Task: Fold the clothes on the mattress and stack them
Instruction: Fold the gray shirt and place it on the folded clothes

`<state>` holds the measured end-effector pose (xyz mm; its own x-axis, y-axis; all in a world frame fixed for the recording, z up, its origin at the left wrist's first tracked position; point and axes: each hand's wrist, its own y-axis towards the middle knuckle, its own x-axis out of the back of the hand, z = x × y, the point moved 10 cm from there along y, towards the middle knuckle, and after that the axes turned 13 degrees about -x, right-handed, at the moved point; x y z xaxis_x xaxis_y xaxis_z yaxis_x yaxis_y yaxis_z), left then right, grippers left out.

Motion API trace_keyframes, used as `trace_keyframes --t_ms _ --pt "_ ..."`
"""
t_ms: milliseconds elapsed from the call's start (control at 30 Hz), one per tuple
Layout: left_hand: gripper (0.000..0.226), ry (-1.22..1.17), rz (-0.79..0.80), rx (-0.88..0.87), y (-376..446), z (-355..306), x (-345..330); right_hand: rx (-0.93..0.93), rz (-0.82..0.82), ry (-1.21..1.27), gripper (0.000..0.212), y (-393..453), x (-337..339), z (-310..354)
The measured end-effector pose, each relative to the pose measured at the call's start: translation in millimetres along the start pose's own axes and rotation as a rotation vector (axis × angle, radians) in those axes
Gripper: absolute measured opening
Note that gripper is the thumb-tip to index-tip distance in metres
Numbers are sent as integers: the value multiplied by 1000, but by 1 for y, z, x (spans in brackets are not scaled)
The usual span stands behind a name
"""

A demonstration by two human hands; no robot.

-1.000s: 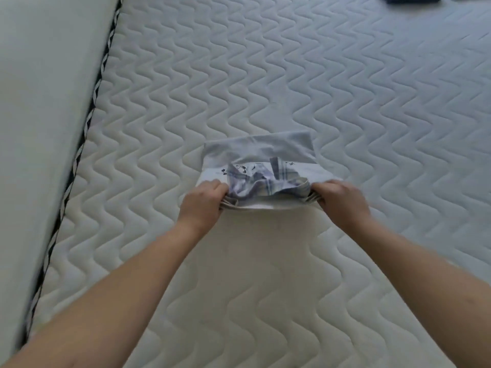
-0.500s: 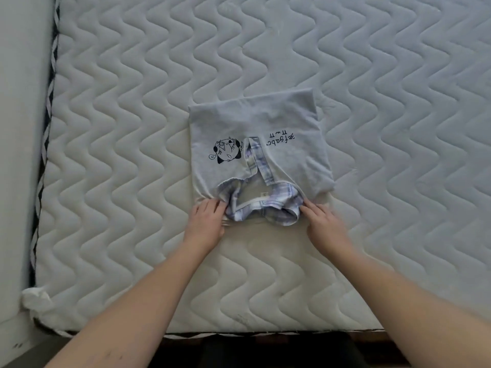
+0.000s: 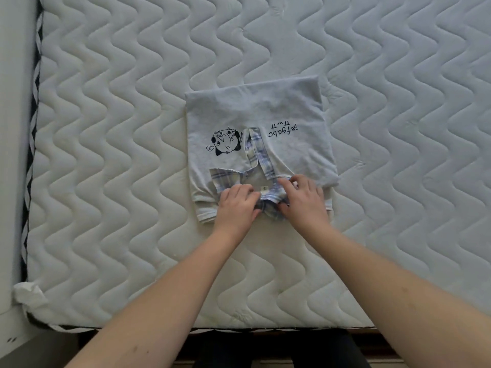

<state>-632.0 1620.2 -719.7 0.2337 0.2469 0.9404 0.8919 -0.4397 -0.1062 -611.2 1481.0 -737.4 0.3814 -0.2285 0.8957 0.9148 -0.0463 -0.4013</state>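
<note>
A folded grey shirt [image 3: 255, 115] with a plaid collar [image 3: 259, 152] lies flat on the quilted mattress [image 3: 119, 155], toward its near edge; upside down to the camera it shows a small cartoon face [image 3: 225, 142] and the script "efgabc" [image 3: 283, 128] above three small marks I cannot read. At the shirt's near edge the left hand [image 3: 236, 205] and right hand [image 3: 303, 200] both pinch the bunched collar, either side of a tiny neck tag [image 3: 263, 188] whose print is too small to read. A crumpled white scrap [image 3: 28, 293] sits at the mattress's near left corner.
</note>
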Motion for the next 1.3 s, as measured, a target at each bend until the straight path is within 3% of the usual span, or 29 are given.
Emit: trace_keyframes --t_ms 100,267,400,467,600,833,1000,1100,1300 --pt "17 -75 -32 29 9 5 1 -52 -62 211 19 13 16 -5" --pt "14 -151 -127 13 8 10 10 -347 161 885 13 35 19 -46" --pt "12 -210 -118 -8 13 5 12 -501 221 1224 19 36 18 -62" --pt "23 -219 -96 -56 21 -5 9 -548 275 1409 20 36 11 -60" --pt "35 -181 -17 -159 37 -29 1 -567 358 1583 17 36 5 -56" --pt "24 -128 13 -175 50 -45 -6 -730 410 1906 16 34 -1 -69" --pt "20 -148 -91 -131 49 -41 6 -803 342 1842 20 32 3 -76" --pt "14 -173 -156 -125 48 -41 12 -792 326 1712 42 30 0 -74" --pt "7 -101 -252 -273 44 -62 30 -727 280 1387 28 33 4 -77"
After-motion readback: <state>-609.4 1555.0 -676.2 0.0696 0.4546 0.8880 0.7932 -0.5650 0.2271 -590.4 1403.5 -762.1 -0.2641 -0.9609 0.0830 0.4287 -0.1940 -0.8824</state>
